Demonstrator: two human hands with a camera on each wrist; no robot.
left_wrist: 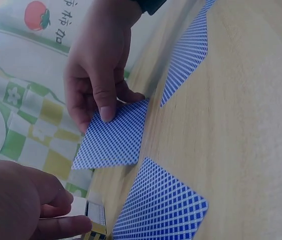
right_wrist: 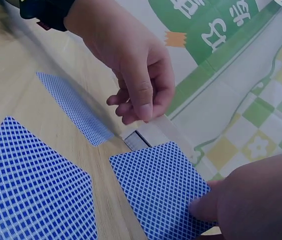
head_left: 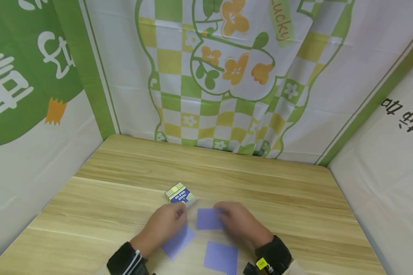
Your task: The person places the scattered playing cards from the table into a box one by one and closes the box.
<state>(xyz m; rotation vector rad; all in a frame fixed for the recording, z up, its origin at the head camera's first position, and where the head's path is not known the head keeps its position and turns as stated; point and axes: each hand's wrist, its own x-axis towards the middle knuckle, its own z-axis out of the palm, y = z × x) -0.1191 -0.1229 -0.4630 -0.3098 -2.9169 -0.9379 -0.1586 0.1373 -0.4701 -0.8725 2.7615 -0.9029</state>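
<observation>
My right hand (head_left: 242, 221) pinches a blue-backed playing card (head_left: 208, 219) by its right edge; in the left wrist view the held card (left_wrist: 113, 140) hangs just off the tabletop, thumb on its back. My left hand (head_left: 163, 223) has its fingers bent down at the near end of a card box (head_left: 180, 194). Whether it grips the box or only touches it, I cannot tell. Below the left hand another patterned card (head_left: 177, 243) lies face down, partly covered by that hand. A further face-down card (head_left: 221, 256) lies nearer, between the wrists.
Everything lies on a light wooden table (head_left: 278, 183). Printed cloth walls rise behind it, with a green checked panel (head_left: 220, 118) at the back. Black bands with cameras are strapped on both wrists.
</observation>
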